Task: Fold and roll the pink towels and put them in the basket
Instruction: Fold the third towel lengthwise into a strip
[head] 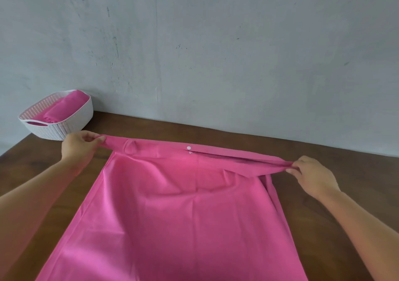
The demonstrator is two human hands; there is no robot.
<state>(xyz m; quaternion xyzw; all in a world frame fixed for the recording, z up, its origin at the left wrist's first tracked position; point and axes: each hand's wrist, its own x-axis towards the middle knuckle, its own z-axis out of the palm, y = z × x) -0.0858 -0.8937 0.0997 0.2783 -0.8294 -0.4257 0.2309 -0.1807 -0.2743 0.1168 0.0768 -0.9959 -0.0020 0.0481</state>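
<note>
Partway through, by the look of it. Already in white basket [81, 116], far left of table [216, 133] near grey wall [216, 43]: rolled pink towels [58, 111], seemingly two, side by side, filling most of it. Left to do for the pink towel [183, 211] in hand: folding, rolling, transfer to basket. Spread flat over table centre, near end out of view below. Far edge raised slightly, stretched taut between both hands. Pinching far-left corner with left grip [78, 145], thumb and fingers closed on cloth. Pinching far-right corner with right grip [313, 176], same manner. Small white snap [189, 147] near middle of far hem. Probably first fold just beginning. No other loose towels in view.
</note>
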